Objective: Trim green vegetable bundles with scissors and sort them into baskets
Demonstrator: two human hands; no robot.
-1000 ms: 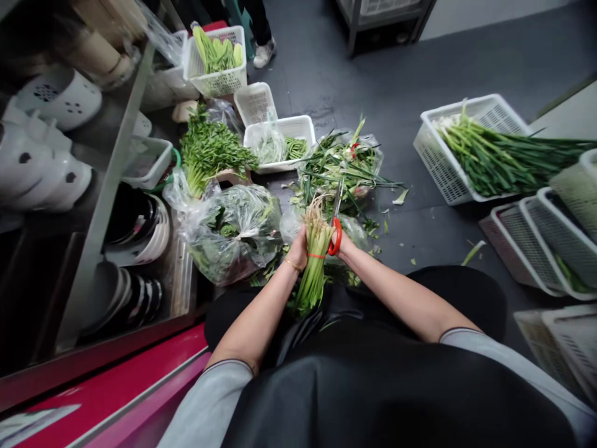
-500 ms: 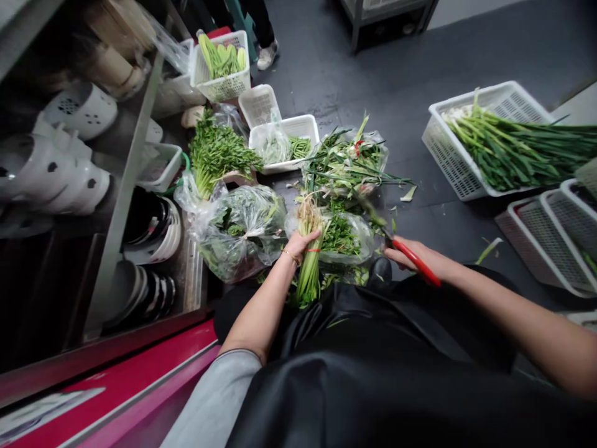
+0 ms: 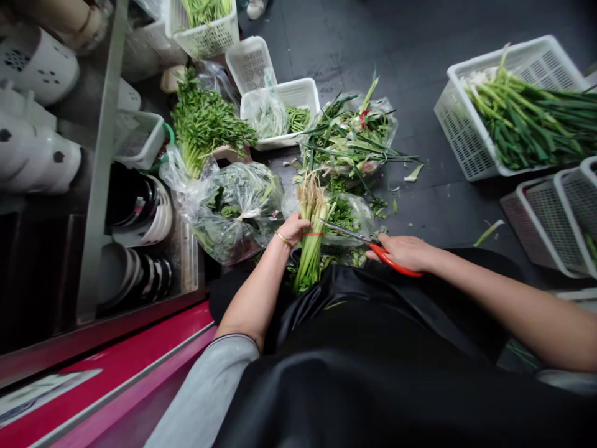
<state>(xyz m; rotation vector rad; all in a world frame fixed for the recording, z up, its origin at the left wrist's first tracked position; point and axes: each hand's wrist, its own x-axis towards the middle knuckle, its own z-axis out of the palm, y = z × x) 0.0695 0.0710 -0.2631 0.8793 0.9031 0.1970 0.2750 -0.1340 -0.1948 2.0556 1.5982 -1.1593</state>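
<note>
Red-handled metal scissors beside red-banded pale-green stalk bunch

Left hand wrapped round bunch, root ends facing far. Right hand grips scissors, blades pointing left, tips at bunch; contact unclear. Bunch: near, right of knotted clear plastic bag of greens.

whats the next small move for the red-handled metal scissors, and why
Probably a snip by the right hand with the red-handled metal scissors across the pale green stem bundle, below its tan roots: the blade tips appear at the stems there, and the left hand grips the bundle.
</note>
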